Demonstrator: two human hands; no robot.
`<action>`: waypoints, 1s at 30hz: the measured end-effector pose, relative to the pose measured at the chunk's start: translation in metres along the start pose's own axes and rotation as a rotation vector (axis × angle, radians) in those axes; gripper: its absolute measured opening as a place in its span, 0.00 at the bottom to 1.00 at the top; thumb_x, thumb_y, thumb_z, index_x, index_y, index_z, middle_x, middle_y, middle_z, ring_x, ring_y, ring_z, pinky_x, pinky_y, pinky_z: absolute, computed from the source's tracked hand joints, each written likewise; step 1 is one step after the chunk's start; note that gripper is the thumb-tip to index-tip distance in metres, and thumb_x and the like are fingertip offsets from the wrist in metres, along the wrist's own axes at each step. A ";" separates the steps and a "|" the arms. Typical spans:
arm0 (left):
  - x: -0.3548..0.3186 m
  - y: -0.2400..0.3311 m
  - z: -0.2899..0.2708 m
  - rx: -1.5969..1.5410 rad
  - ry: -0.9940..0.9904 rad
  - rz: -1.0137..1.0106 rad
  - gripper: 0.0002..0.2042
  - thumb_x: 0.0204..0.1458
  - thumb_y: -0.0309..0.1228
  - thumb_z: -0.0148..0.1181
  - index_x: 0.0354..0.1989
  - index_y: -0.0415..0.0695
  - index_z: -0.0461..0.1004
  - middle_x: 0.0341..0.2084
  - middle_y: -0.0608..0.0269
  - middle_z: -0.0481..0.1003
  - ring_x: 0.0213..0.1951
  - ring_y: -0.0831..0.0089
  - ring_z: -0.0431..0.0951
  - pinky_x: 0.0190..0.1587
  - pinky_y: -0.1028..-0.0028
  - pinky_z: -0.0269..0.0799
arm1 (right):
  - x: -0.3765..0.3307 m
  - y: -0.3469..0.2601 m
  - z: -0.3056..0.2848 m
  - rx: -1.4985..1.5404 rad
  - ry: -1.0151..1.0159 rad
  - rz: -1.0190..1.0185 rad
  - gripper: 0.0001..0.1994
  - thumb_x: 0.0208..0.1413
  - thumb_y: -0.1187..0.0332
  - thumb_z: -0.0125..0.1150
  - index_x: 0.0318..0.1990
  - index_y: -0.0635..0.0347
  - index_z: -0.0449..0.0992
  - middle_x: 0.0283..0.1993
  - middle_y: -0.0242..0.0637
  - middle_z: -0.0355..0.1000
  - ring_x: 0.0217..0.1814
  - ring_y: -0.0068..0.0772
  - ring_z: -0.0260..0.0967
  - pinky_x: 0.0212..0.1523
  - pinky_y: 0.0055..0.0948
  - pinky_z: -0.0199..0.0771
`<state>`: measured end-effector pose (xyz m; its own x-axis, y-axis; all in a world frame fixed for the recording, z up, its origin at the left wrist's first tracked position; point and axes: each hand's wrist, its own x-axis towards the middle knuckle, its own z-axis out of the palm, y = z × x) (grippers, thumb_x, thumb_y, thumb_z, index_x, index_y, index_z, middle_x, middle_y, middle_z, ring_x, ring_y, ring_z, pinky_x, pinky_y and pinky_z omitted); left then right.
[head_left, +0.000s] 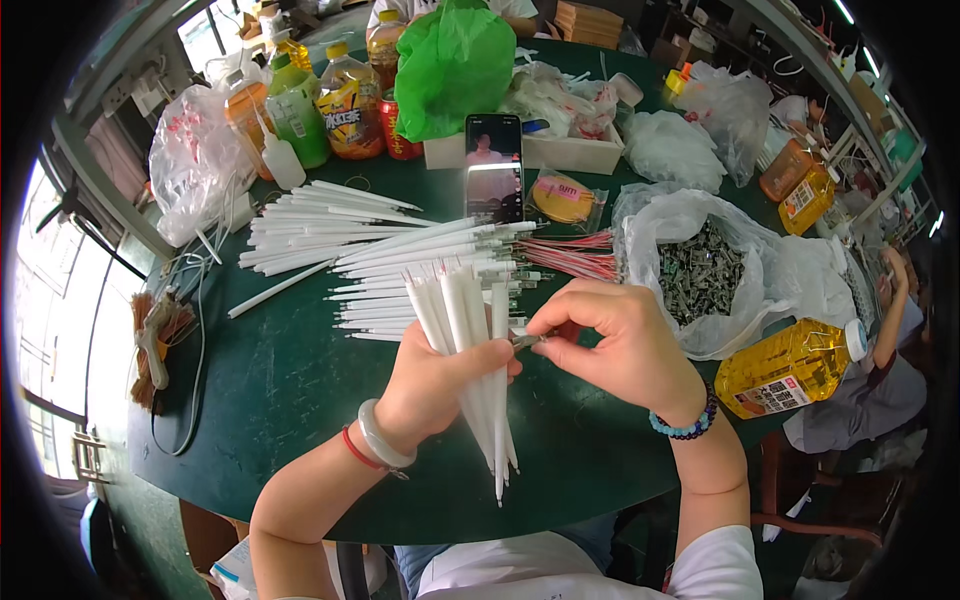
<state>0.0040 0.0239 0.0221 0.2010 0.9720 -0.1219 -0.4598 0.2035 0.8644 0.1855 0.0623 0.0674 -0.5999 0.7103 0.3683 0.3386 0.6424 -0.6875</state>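
Peering at the centre of my view, I find the small metal piece point(527, 340) hard to make out: only a grey sliver shows between thumb and forefinger of my right hand point(620, 345), and I cannot tell its shape. That hand is pinched shut on it, knuckles up, the piece poking out at nine o'clock toward the bundle of white tubes point(470, 350).

My left hand point(435, 385) is closed round that bundle, thumb across the front; the tubes fan out above the fist toward twelve o'clock and taper together below it toward six. I count roughly six tubes in the fan, but those behind overlap and I cannot be sure. The metal piece sits just beside the rightmost tube, seemingly touching it.

On the left wrist I see two bracelets, one pale bangle and one red cord; on the right wrist, one string of blue and dark beads.

Beyond the hands, at twelve o'clock, loose white tubes point(330, 235) lie in a spread pile on the green table point(270, 370), too many and too overlapped to count. A bunch of red wires point(565, 255) lies at one o'clock. At two o'clock an open clear bag of grey metal parts point(700, 275) sits near my right hand, its contents uncountable. One phone point(493, 165) stands propped upright at twelve. A yellow oil bottle point(790, 365) lies on its side at three o'clock, partly cut off by the bag.
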 end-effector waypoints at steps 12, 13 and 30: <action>-0.007 -0.005 0.001 0.003 0.018 -0.106 0.14 0.41 0.24 0.59 0.38 0.36 0.65 0.28 0.57 0.71 0.29 0.70 0.74 0.33 0.71 0.71 | -0.002 0.022 0.011 0.849 0.170 0.242 0.14 0.47 0.77 0.57 0.43 0.66 0.67 0.33 0.36 0.70 0.36 0.21 0.68 0.38 0.18 0.70; -0.008 -0.003 0.004 0.026 0.028 -0.107 0.16 0.41 0.26 0.60 0.38 0.35 0.65 0.28 0.56 0.70 0.28 0.69 0.74 0.33 0.70 0.71 | -0.004 0.028 0.012 0.926 0.193 0.243 0.14 0.47 0.77 0.57 0.43 0.65 0.67 0.33 0.35 0.70 0.35 0.20 0.68 0.37 0.18 0.71; -0.011 -0.007 0.010 0.079 0.024 0.014 0.13 0.41 0.22 0.58 0.36 0.36 0.67 0.29 0.59 0.71 0.30 0.70 0.74 0.33 0.72 0.71 | -0.005 0.020 0.020 0.781 0.276 0.175 0.13 0.50 0.71 0.56 0.42 0.64 0.66 0.30 0.34 0.71 0.35 0.21 0.70 0.32 0.17 0.68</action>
<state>0.0137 0.0111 0.0222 0.1739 0.9774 -0.1200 -0.3923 0.1806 0.9020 0.1807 0.0665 0.0390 -0.3529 0.8909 0.2859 -0.2483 0.2054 -0.9466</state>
